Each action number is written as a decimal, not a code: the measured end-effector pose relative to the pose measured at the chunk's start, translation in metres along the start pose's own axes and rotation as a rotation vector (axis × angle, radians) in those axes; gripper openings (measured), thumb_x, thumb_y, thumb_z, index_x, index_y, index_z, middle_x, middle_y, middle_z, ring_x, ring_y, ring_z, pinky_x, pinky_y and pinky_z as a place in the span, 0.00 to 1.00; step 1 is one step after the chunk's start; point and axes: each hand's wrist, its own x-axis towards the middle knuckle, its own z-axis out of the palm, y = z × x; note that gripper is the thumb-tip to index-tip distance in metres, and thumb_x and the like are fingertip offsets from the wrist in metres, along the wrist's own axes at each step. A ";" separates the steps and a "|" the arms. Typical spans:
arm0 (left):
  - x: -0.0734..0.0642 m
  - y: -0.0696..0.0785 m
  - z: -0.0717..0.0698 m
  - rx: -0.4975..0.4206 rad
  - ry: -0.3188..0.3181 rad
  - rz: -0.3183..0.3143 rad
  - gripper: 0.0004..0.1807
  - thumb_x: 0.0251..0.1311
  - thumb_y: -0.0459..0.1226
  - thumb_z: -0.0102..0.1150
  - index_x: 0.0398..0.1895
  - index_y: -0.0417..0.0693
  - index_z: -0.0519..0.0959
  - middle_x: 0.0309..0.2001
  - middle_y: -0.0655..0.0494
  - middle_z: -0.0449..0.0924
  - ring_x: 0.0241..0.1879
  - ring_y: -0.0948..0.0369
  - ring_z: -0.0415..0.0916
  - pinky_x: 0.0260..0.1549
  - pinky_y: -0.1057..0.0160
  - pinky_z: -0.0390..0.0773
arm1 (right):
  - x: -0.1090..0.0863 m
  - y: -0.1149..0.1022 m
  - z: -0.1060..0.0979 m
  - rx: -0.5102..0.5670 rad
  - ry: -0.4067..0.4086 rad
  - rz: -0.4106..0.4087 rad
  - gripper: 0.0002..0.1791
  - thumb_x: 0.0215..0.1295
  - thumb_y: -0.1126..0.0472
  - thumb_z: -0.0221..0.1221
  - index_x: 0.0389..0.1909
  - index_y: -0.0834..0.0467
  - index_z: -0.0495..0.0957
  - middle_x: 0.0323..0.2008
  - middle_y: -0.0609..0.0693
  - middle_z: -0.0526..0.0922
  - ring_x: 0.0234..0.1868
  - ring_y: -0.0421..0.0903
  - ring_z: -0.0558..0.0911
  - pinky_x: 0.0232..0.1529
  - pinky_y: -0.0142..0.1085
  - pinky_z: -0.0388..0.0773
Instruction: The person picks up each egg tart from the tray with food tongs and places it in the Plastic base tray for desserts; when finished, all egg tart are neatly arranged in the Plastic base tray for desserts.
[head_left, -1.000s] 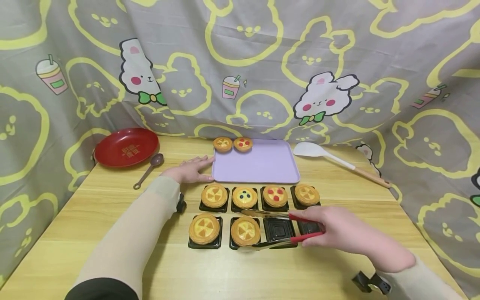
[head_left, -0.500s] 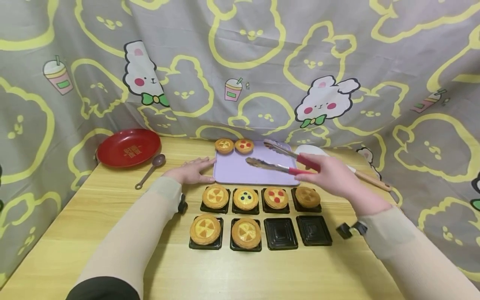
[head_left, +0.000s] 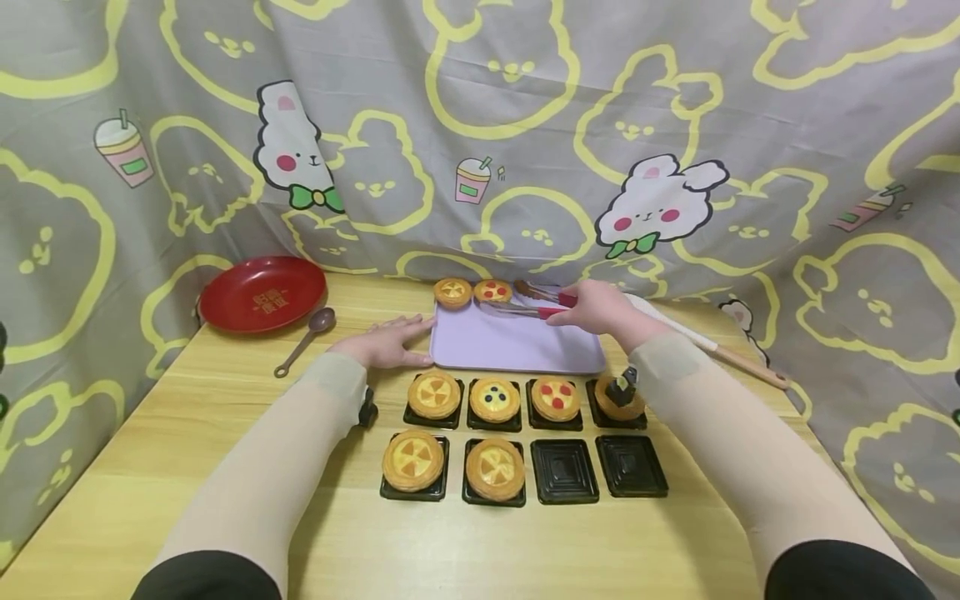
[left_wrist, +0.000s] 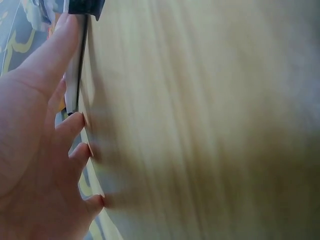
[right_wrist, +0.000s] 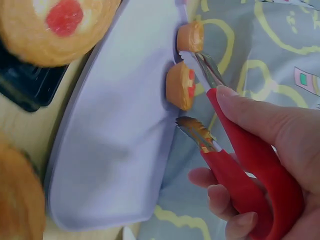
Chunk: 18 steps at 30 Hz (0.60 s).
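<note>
My right hand (head_left: 600, 312) grips red-handled tongs (right_wrist: 235, 155) over the back of a lilac tray (head_left: 525, 352). The tong tips stand spread on either side of a tart with red dots (right_wrist: 179, 89), one tip dipping toward the gap beside its neighbour. That neighbour, a tart with orange wedges (head_left: 452, 292), sits in the tray's back left corner. At the tray's left edge, my left hand (head_left: 384, 343) rests with fingers extended, its thumb along the front left corner. In the left wrist view, the fingertips meet the wooden tabletop.
Two rows of black square holders lie before the tray. Several bear tarts, such as a blueberry-dotted one (head_left: 494, 400); two holders (head_left: 565, 472) in the front row are bare. A red plate (head_left: 262, 293) and brown spoon (head_left: 306, 340) lie left, a white spatula (head_left: 678, 330) right.
My right hand has carried the tongs from above the front holders up and back to the tray, then leftward to the red-dotted tart. My left hand has stayed put.
</note>
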 end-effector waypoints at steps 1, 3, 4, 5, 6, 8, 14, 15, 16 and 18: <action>0.000 0.001 0.000 -0.004 -0.001 0.000 0.48 0.64 0.58 0.57 0.80 0.56 0.45 0.78 0.44 0.38 0.75 0.41 0.33 0.67 0.32 0.33 | 0.003 -0.002 0.002 0.003 -0.003 0.003 0.45 0.53 0.38 0.70 0.66 0.62 0.73 0.59 0.62 0.78 0.54 0.57 0.77 0.54 0.50 0.75; 0.001 0.001 -0.001 -0.002 -0.003 0.000 0.48 0.64 0.58 0.57 0.80 0.56 0.45 0.78 0.44 0.38 0.75 0.41 0.33 0.67 0.32 0.33 | 0.007 -0.005 0.004 0.005 -0.001 0.001 0.44 0.54 0.38 0.70 0.65 0.62 0.74 0.60 0.61 0.78 0.55 0.58 0.77 0.55 0.51 0.74; 0.001 0.001 -0.001 -0.001 -0.002 -0.001 0.48 0.64 0.58 0.57 0.80 0.56 0.45 0.78 0.44 0.38 0.75 0.41 0.33 0.67 0.32 0.33 | 0.009 -0.008 0.005 0.009 0.000 0.000 0.43 0.54 0.39 0.70 0.64 0.62 0.74 0.60 0.61 0.77 0.56 0.58 0.77 0.55 0.51 0.74; 0.001 0.001 -0.001 0.003 -0.002 -0.003 0.48 0.64 0.58 0.57 0.80 0.56 0.45 0.78 0.44 0.38 0.75 0.41 0.33 0.67 0.32 0.33 | 0.010 -0.009 0.006 0.010 0.005 -0.002 0.42 0.55 0.40 0.70 0.64 0.62 0.75 0.60 0.61 0.77 0.56 0.58 0.77 0.56 0.52 0.74; 0.001 0.001 -0.001 0.005 -0.001 -0.004 0.48 0.64 0.59 0.57 0.80 0.57 0.45 0.79 0.44 0.38 0.76 0.41 0.33 0.67 0.32 0.33 | 0.011 -0.011 0.007 0.008 0.009 -0.004 0.41 0.56 0.40 0.70 0.64 0.62 0.75 0.60 0.61 0.77 0.57 0.59 0.76 0.56 0.52 0.73; 0.002 0.000 0.000 0.008 -0.001 -0.005 0.48 0.64 0.59 0.57 0.80 0.57 0.44 0.79 0.44 0.38 0.76 0.42 0.33 0.67 0.32 0.33 | 0.013 -0.013 0.009 0.007 0.021 0.001 0.38 0.57 0.42 0.69 0.63 0.61 0.76 0.59 0.61 0.78 0.55 0.58 0.77 0.55 0.52 0.74; 0.003 -0.001 0.000 0.025 -0.011 -0.004 0.48 0.65 0.60 0.56 0.80 0.57 0.44 0.79 0.44 0.37 0.76 0.42 0.33 0.68 0.33 0.34 | 0.016 -0.014 0.015 -0.018 0.050 0.008 0.36 0.58 0.43 0.69 0.64 0.57 0.76 0.49 0.58 0.82 0.44 0.56 0.78 0.45 0.48 0.74; 0.003 0.000 0.000 0.026 -0.012 -0.003 0.48 0.65 0.59 0.56 0.80 0.57 0.44 0.79 0.44 0.37 0.76 0.41 0.33 0.68 0.33 0.34 | 0.017 -0.013 0.016 -0.026 0.054 0.004 0.36 0.58 0.42 0.69 0.64 0.56 0.76 0.48 0.57 0.83 0.43 0.56 0.77 0.45 0.48 0.74; 0.003 0.000 0.000 0.025 -0.013 -0.004 0.48 0.65 0.59 0.56 0.80 0.57 0.44 0.79 0.44 0.37 0.76 0.41 0.33 0.68 0.33 0.35 | 0.017 -0.013 0.016 -0.033 0.059 -0.002 0.36 0.58 0.42 0.69 0.65 0.56 0.76 0.49 0.57 0.83 0.43 0.55 0.77 0.44 0.48 0.74; 0.002 0.001 -0.001 0.027 -0.014 -0.004 0.48 0.65 0.59 0.56 0.80 0.57 0.44 0.78 0.44 0.37 0.75 0.41 0.33 0.68 0.33 0.34 | 0.016 -0.012 0.016 -0.043 0.066 -0.012 0.36 0.58 0.42 0.68 0.64 0.55 0.76 0.50 0.58 0.82 0.43 0.56 0.77 0.44 0.48 0.74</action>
